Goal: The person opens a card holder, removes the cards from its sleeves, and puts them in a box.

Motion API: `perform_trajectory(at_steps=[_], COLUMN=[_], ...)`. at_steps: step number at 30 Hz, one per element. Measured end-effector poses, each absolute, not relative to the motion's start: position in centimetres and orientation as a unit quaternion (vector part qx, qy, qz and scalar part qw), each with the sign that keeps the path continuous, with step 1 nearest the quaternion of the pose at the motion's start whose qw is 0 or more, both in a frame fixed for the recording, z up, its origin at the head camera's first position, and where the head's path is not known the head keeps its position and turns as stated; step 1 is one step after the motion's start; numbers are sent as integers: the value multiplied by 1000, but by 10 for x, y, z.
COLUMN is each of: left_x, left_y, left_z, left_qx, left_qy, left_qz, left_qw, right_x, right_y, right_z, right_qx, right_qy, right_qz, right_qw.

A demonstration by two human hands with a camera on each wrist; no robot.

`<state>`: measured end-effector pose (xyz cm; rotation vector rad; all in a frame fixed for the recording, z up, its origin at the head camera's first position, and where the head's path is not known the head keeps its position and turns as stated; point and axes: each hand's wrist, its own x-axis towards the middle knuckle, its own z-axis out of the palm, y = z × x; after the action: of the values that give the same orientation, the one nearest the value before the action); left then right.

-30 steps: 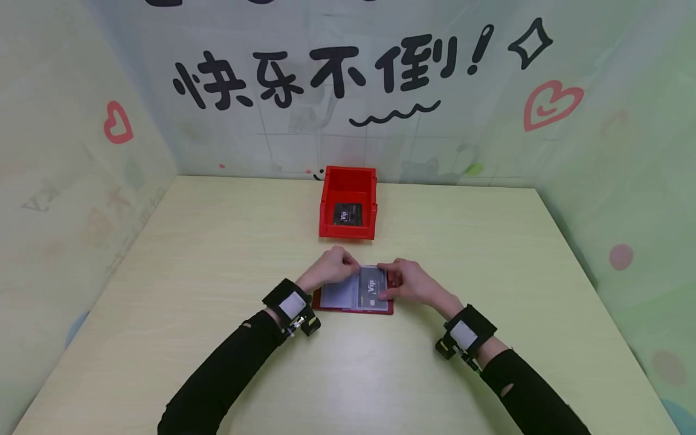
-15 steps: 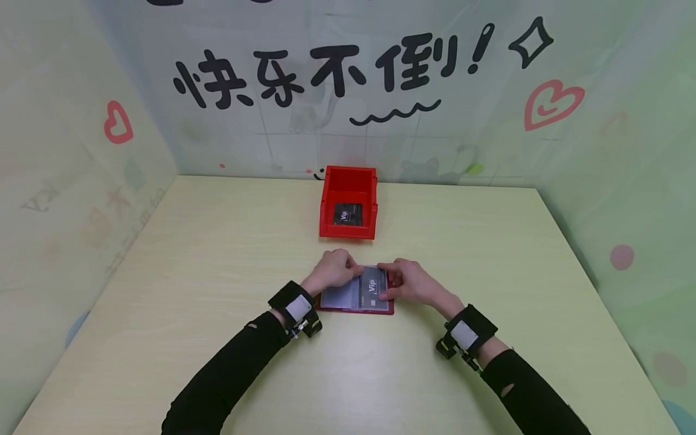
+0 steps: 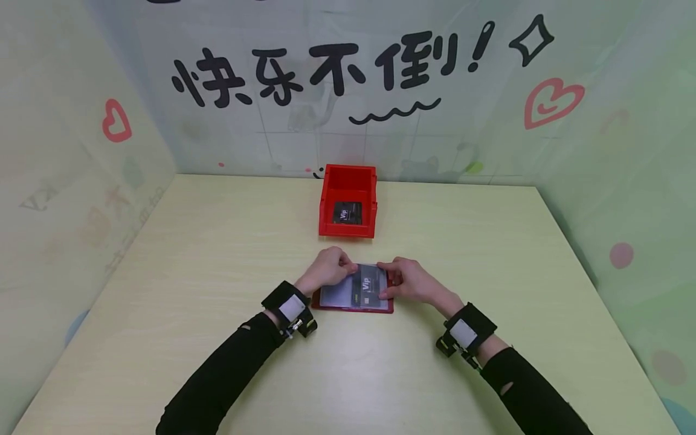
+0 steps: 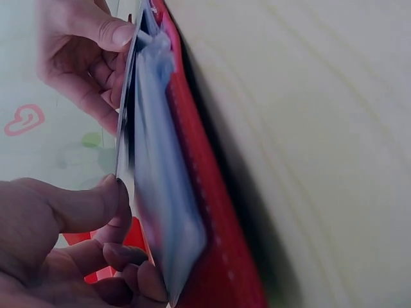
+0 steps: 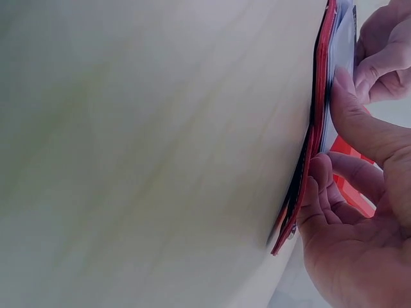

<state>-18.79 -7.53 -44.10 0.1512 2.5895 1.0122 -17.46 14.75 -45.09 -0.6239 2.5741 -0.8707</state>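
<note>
A red card holder [image 3: 390,305] lies open on the table with clear sleeves [image 3: 335,296] inside. On its right half is a dark grey card marked "Vip" [image 3: 365,291], its left part reaching over the middle fold. My left hand [image 3: 328,267] pinches the card's upper left corner between thumb and fingers; in the left wrist view that thumb [image 4: 96,202] presses on a thin edge. With my right hand [image 3: 412,281] I grip the holder's right side, thumb [image 5: 350,112] on the sleeve side and fingers curled behind the red cover.
Behind the holder stands a red open bin [image 3: 348,231] with a black "Vip" card [image 3: 347,212] in it. The pale wooden table [image 3: 244,229] meets printed walls [image 3: 261,145] at the back and sides.
My left hand first shifted slightly right to the card's edge, then moved back left with the card, which has slid left across the fold. My right hand has stayed in place.
</note>
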Motion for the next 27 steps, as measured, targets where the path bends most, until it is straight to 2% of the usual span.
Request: perform_trajectory(at_steps=[17, 27], left_x=[-185, -188], left_y=[-85, -97], left_z=[-441, -433], left_qx=[117, 76], left_qy=[919, 899], left_qz=[338, 373], left_qw=[166, 217], right_x=[-176, -177], right_y=[147, 147], right_z=[-451, -450], right_qx=[-232, -229], right_qy=[908, 907], right_qz=[-303, -304], right_qw=[175, 181])
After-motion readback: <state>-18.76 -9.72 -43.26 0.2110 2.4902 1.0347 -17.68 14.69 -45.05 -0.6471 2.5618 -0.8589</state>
